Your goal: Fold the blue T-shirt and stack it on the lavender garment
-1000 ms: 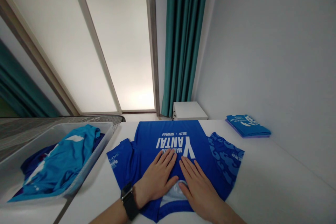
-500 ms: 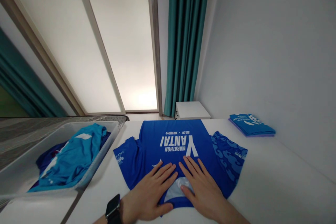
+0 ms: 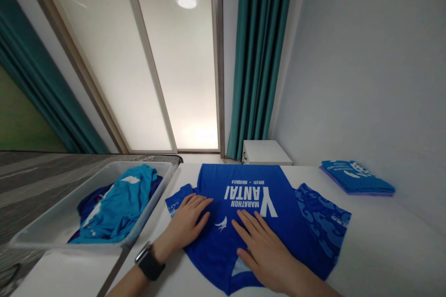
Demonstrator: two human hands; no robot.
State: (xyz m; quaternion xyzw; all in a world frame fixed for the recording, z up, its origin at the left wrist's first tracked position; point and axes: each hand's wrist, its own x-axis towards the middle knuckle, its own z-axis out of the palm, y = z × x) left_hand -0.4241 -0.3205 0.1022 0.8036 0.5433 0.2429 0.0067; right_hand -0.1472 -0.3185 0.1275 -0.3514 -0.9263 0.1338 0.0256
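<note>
The left grip (image 3: 184,221), a bare hand wearing a black strap watch (image 3: 149,264), lies flat and open, holding nothing, having just slid outward onto the folded sleeve; the right grip (image 3: 265,250) also presses open, fingers spread; beneath both lies a royal-blue printed sports shirt (image 3: 223,241) on the white desk (image 3: 383,236); at nine o'clock, a translucent plastic tray (image 3: 45,241) holds crumpled turquoise cloth (image 3: 118,209); at two o'clock sits a folded blue shirt stack (image 3: 357,178); the pale hem fold (image 3: 239,267) at six o'clock is partly hidden, hard to make out.
</note>
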